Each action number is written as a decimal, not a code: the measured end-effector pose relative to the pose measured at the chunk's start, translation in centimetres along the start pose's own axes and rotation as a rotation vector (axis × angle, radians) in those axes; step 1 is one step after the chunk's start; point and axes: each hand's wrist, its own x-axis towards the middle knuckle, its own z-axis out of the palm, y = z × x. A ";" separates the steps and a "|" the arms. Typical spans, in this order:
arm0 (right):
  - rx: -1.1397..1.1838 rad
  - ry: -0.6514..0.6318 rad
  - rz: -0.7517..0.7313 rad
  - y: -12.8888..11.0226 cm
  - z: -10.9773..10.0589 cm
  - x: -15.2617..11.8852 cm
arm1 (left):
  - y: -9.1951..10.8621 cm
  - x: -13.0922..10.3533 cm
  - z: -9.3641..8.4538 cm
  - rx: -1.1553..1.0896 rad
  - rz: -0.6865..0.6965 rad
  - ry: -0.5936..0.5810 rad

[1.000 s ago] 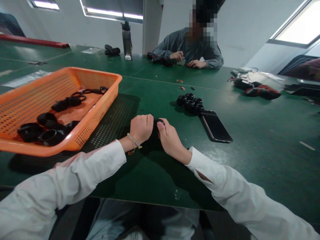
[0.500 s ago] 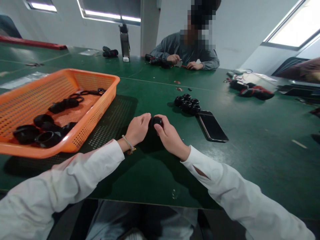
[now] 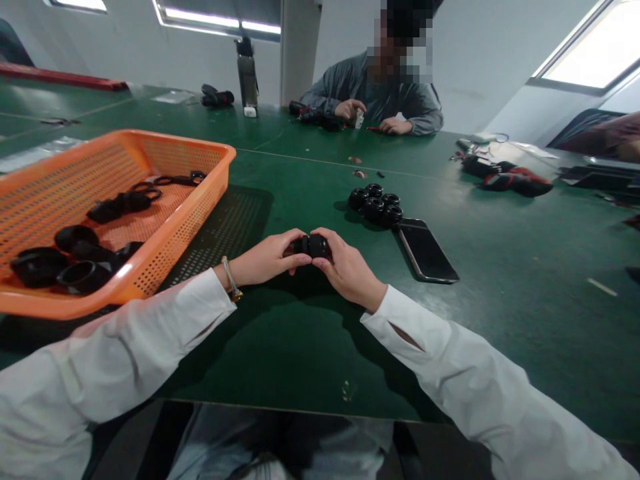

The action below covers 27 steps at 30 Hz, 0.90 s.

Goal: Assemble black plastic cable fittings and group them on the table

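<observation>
A black cylindrical fitting (image 3: pixel 318 246) with a groove around it sits between my two hands, just above the green table. My left hand (image 3: pixel 267 257) pinches its left end with thumb and fingers. Around its right end my right hand (image 3: pixel 350 270) is closed, thumb below and fingers over the top. Parts of the fitting are hidden by the fingers. Beyond my right hand stand several shiny black rings (image 3: pixel 374 208) in a close cluster. A smartphone (image 3: pixel 428 252) with a dark screen lies right beside them.
An orange perforated basket (image 3: pixel 187 223) at the left holds black tubular parts (image 3: pixel 83 279) and looped black pieces (image 3: pixel 125 203). Further back stand a dark bottle (image 3: pixel 247 80) and a co-worker in a grey jacket (image 3: pixel 340 83). Red-and-black tools (image 3: pixel 515 180) lie at the right.
My left hand has turned, its wrist swinging left and its thumb now showing under the fitting. More of the fitting is visible. My right hand keeps its hold.
</observation>
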 end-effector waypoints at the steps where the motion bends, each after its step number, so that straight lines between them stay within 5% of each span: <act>1: -0.001 0.002 0.002 0.0 0.1 0.0 | 0.1 0.0 0.0 0.029 -0.003 0.003; 21: 0.182 0.007 0.366 -2.1 0.4 0.1 | -0.6 0.1 0.6 0.324 0.076 0.103; 27: 0.239 0.045 0.176 -1.1 0.0 0.1 | -0.8 0.2 0.4 -0.006 0.038 0.078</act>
